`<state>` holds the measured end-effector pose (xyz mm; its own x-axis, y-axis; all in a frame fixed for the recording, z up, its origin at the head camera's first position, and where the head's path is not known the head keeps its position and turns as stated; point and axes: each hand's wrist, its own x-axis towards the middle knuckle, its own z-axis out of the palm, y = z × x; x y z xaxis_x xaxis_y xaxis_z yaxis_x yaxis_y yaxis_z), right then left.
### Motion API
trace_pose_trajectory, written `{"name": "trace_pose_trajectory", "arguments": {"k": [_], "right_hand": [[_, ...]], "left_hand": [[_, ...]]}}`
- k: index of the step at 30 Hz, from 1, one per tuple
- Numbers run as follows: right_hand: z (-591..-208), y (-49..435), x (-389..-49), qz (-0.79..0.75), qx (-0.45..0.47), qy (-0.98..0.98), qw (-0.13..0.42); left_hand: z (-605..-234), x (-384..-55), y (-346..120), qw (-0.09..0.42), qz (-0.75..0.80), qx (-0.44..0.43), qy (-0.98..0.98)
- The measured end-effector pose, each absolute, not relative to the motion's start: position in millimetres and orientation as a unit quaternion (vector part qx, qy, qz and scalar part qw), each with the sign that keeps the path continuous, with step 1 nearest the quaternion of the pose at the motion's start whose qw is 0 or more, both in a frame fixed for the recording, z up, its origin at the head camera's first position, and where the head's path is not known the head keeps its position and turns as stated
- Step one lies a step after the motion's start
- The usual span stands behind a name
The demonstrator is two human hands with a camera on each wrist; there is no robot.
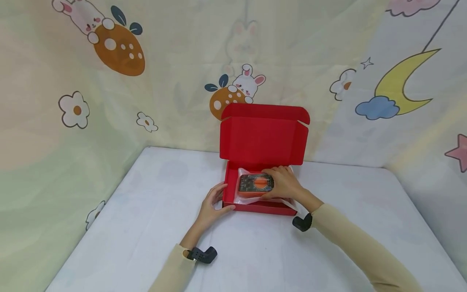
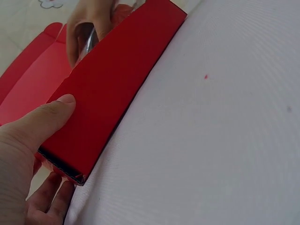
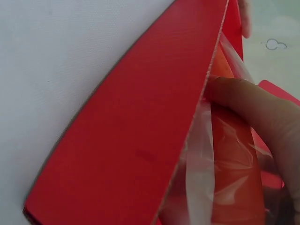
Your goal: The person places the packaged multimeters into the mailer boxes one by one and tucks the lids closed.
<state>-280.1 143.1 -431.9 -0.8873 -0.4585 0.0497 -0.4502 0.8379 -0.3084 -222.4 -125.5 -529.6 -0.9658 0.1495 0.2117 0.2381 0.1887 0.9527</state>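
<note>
Red cardboard box [image 1: 260, 208] is my landmark: it sits on the white-covered table [image 1: 146, 223], lid [image 1: 260, 138] raised along the box's far side, side flaps folded in. Inside the box lies a digital multimeter [image 1: 246, 185], black face up, orange rotary dial [image 1: 260, 183] showing, orange casing round its edges, all of it in or under a clear plastic bag [image 3: 200, 164]. Plastic spreads past the meter toward the box's right wall; whether the meter bears on the box floor, I cannot tell. My right hand [image 1: 286, 184] comes over the box's right side and grips the meter's right end, thumb on the near edge, fingers on the far edge, plastic under the thumb. My left hand [image 1: 213, 205] clasps the box at its near left corner: thumb flat on the front wall, fingers round the left side. Hands apart, one at the box's corner, one within its walls. A black wrist device [image 1: 204, 255] sits on my left wrist, nearer me than the box; another, on the right, lies just off the box's near right corner. Beyond the box hangs a printed backdrop [image 1: 175, 101], a yellow crescent moon [image 1: 405, 87] up to the box's right.
</note>
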Motion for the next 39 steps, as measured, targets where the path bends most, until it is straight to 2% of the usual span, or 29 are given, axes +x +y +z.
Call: {"name": "trace_pose_trajectory", "arguments": {"k": [11,19,26,39], "right_hand": [[-438.7,131.1,-292.3,-0.177,-0.23,0.956,0.037],[-454.0,128.8,-298.3,-0.222,-0.227,0.947,0.049],[-462.6,131.6,-299.0,-0.251,-0.215,0.941,0.069],[-471.2,135.2,-299.5,-0.148,-0.236,0.958,0.069]], "left_hand": [[-502.7,-211.6,-122.3,0.02,-0.614,-0.118,-0.78],[-528.4,-223.0,-120.5,0.034,-0.617,-0.122,-0.777],[-529.6,-224.2,-126.3,0.034,-0.617,-0.129,-0.776],[-527.7,-224.0,-126.9,0.023,-0.608,-0.125,-0.783]]}}
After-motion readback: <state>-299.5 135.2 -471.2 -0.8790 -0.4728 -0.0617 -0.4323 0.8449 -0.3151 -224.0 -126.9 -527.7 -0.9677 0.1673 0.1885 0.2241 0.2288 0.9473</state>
